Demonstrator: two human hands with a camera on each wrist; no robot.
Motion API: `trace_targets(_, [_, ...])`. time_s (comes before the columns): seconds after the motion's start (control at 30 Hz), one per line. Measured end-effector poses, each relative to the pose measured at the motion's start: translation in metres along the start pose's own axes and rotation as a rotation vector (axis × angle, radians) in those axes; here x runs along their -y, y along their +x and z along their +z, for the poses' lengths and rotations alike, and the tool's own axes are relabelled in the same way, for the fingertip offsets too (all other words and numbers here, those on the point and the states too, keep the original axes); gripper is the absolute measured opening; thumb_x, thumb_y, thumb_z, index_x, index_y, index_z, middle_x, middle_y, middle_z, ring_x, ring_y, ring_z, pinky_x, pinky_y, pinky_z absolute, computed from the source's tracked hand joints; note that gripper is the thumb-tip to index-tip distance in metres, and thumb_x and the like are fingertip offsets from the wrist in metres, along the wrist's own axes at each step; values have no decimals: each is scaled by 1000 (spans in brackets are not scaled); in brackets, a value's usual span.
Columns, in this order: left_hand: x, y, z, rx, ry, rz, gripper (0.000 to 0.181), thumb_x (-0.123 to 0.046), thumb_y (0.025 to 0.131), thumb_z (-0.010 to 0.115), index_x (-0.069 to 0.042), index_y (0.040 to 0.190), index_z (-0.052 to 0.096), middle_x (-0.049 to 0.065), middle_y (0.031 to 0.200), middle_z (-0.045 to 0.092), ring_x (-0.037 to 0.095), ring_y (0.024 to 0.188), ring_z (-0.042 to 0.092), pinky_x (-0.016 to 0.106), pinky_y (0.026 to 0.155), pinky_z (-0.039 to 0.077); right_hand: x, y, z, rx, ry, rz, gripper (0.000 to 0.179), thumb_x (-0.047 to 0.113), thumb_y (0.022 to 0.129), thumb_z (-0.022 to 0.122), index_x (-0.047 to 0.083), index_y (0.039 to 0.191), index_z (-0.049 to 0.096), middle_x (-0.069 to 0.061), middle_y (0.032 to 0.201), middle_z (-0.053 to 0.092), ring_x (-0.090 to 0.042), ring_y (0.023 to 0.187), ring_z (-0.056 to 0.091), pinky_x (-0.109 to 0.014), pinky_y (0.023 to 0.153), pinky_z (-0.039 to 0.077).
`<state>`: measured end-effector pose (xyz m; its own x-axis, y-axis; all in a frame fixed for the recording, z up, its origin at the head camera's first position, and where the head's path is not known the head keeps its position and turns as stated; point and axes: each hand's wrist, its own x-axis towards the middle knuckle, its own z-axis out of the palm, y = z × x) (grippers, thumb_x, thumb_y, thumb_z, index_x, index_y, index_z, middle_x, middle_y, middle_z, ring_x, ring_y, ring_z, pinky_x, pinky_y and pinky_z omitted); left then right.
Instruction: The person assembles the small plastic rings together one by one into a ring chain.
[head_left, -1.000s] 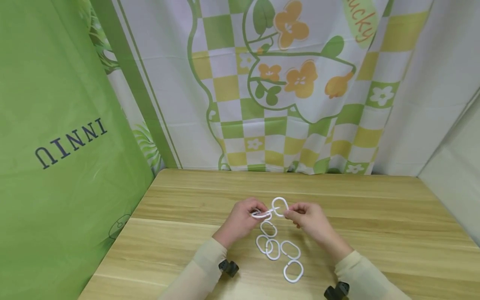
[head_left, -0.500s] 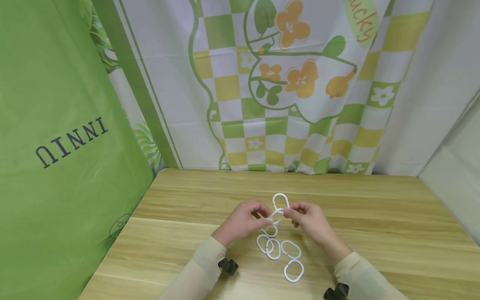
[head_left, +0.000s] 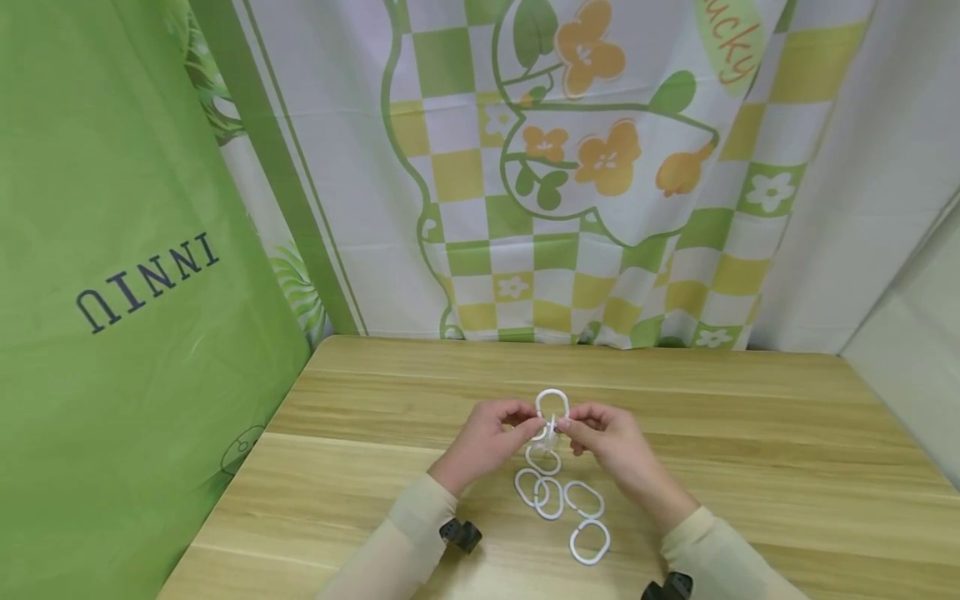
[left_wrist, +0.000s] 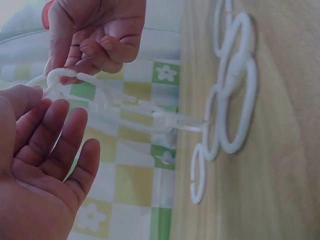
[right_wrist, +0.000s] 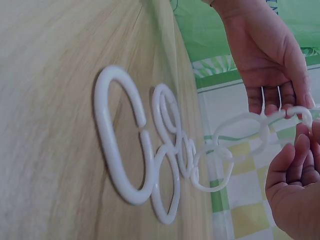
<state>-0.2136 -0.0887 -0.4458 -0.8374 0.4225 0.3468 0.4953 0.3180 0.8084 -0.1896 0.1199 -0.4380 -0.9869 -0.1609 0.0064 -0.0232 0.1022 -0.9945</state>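
White plastic chain links, oval with a small split in the side, hang joined together between the hands. My left hand (head_left: 480, 442) pinches a link near the join with its thumb and index finger. Close beside it, my right hand (head_left: 618, 446) pinches the chain too, and one link (head_left: 552, 392) stands up above both sets of fingertips. Below the hands, the hanging links (right_wrist: 212, 189) lead down towards the table; in the right wrist view they are blurred. Fingers partly hide the join, so which link each hand grips is hard to tell.
Several more white links lie on the wooden table (head_left: 360, 500) in front of the person, some overlapping. A split link (right_wrist: 101, 117) lies closest to the right wrist camera. Behind the table hangs a checked curtain (head_left: 465, 175), with a green cloth (head_left: 150, 417) at the left.
The hands have come closer together, the right moving slightly left. Half a second ago the left fingers were spread more; now they pinch at the join. The raised link has shifted left between them.
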Motion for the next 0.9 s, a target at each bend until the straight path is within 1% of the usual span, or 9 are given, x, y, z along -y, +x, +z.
trace_targets(0.2, [-3, 1, -10, -78, -26, 2, 13, -25, 95, 67, -13, 96, 72, -5, 88, 70, 9, 82, 64, 30, 72, 53, 0, 1, 4, 27, 15, -23, 24, 14, 91, 71, -6, 100, 63, -16, 85, 63, -17, 69, 57, -28, 64, 50])
trace_targets(0.3, [-4, 2, -17, -109, -63, -2, 13, -22, 95, 67, -9, 96, 71, -2, 86, 70, 11, 79, 64, 30, 70, 53, -1, 1, 3, 48, 0, -12, 23, 11, 91, 70, -8, 101, 62, -13, 85, 63, -15, 68, 56, -27, 63, 50])
trace_targets(0.37, [-5, 3, -22, -123, -80, 0, 13, -19, 95, 67, -7, 97, 70, 0, 86, 69, 11, 77, 64, 28, 68, 53, -4, 1, 1, 63, -33, 1, 21, 9, 90, 70, -9, 101, 63, -10, 83, 63, -15, 67, 55, -27, 62, 50])
trace_targets(0.43, [-4, 4, -26, -136, -92, 10, 14, -18, 95, 67, -4, 97, 70, 1, 85, 69, 12, 76, 64, 27, 67, 52, -8, 1, -4, 95, -95, 9, 20, 8, 90, 69, -8, 101, 63, -9, 81, 62, -15, 67, 54, -27, 60, 50])
trace_targets(0.53, [-5, 5, -34, -164, -105, 18, 13, -17, 95, 66, -4, 96, 69, 3, 85, 69, 15, 77, 65, 27, 68, 52, -16, 1, -12, 169, -233, -11, 16, 10, 89, 70, -4, 98, 66, -6, 78, 60, -14, 67, 53, -26, 58, 49])
trace_targets(0.63, [-6, 5, -42, -195, -137, 15, 14, -16, 95, 66, -2, 96, 68, 7, 84, 69, 22, 78, 65, 27, 69, 53, -25, 0, -19, 257, -398, -63, 10, 11, 89, 69, 1, 93, 68, -3, 76, 61, -12, 66, 53, -25, 57, 46])
trace_targets(0.7, [-7, 4, -47, -212, -162, 11, 15, -15, 95, 66, -1, 96, 68, 9, 84, 68, 27, 79, 65, 27, 70, 53, -31, 1, -23, 302, -477, -95, 7, 10, 88, 70, 4, 90, 68, 0, 76, 60, -11, 67, 53, -25, 58, 45])
trace_targets(0.77, [-7, 4, -52, -223, -179, 12, 15, -15, 96, 66, 0, 96, 67, 11, 86, 67, 31, 80, 64, 27, 71, 53, -35, 1, -25, 335, -563, -127, 5, 11, 87, 71, 8, 89, 68, 3, 75, 60, -9, 67, 53, -25, 60, 46])
trace_targets(0.9, [-5, 4, -59, -235, -197, 14, 17, -16, 96, 66, 1, 97, 67, 11, 87, 66, 33, 80, 64, 28, 72, 54, -39, 1, -25, 377, -666, -159, 7, 11, 82, 74, 11, 86, 68, 8, 74, 60, -7, 68, 52, -25, 62, 45])
